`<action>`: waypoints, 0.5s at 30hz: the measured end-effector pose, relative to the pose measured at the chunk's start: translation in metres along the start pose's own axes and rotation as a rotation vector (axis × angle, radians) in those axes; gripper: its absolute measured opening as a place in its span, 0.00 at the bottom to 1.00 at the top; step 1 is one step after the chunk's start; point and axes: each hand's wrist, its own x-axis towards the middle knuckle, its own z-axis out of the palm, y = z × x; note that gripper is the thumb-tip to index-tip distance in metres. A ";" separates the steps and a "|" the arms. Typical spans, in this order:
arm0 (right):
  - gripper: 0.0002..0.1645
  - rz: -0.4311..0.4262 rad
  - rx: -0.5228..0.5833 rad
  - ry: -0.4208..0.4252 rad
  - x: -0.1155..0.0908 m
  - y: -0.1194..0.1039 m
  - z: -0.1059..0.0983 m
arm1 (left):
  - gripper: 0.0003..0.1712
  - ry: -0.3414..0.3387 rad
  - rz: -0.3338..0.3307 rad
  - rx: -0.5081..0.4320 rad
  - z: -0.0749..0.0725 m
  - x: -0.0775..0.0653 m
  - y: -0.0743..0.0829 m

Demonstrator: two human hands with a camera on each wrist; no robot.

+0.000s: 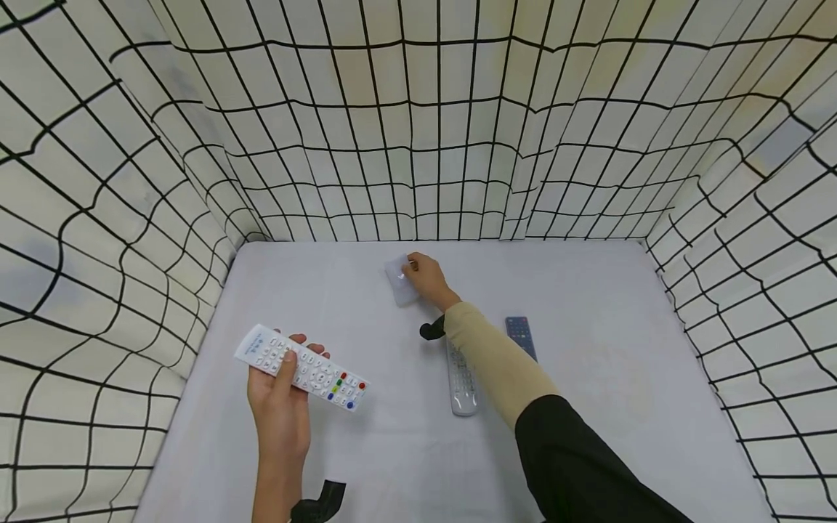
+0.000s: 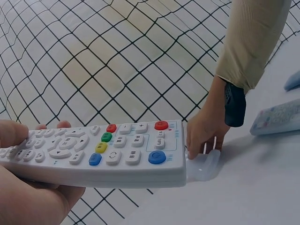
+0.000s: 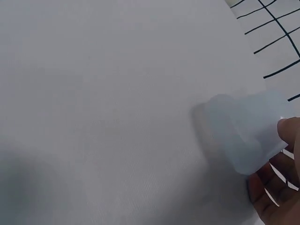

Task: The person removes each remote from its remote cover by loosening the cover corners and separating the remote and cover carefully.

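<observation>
My left hand (image 1: 280,414) holds a white remote control (image 1: 320,373), with the thumb over its buttons and the fingers behind it. Red, green, yellow and blue buttons show at the remote's right end. Toward the far side of the table, my right hand (image 1: 429,282) pinches a translucent, pale plastic piece (image 1: 397,285) by its edge. In the right wrist view this plastic piece (image 3: 243,129) looks flat and soft-cornered, with the thumb on its near face; whether it is a pouch or a holder I cannot tell.
A grey remote control (image 1: 463,396) lies on the white table (image 1: 608,341), partly under my right forearm. Beyond the sleeve lies a dark blue remote control (image 1: 519,333), also partly covered. White walls with black grid lines (image 1: 425,145) enclose the table at the back and both sides.
</observation>
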 end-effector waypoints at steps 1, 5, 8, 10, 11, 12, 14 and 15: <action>0.24 -0.014 -0.050 0.000 0.000 -0.001 -0.001 | 0.30 -0.005 -0.002 -0.001 0.001 0.000 0.000; 0.23 -0.023 -0.182 -0.001 0.000 -0.006 -0.005 | 0.29 -0.013 -0.009 0.002 0.002 0.000 -0.002; 0.22 -0.001 -0.195 -0.013 -0.001 -0.008 -0.008 | 0.29 -0.014 -0.009 0.004 0.002 0.000 -0.003; 0.22 0.005 -0.189 -0.022 -0.001 -0.009 -0.010 | 0.29 -0.014 -0.010 0.007 0.002 0.000 -0.003; 0.22 0.007 -0.190 -0.026 -0.002 -0.009 -0.011 | 0.29 -0.013 -0.010 0.007 0.002 0.000 -0.003; 0.22 0.008 -0.189 -0.026 -0.002 -0.009 -0.012 | 0.29 -0.012 -0.010 0.008 0.003 0.000 -0.003; 0.22 0.007 -0.190 -0.027 -0.002 -0.008 -0.015 | 0.28 -0.010 -0.012 0.012 0.003 0.000 -0.004; 0.22 0.005 -0.191 -0.022 -0.003 -0.007 -0.017 | 0.29 -0.009 -0.014 0.015 0.003 0.000 -0.004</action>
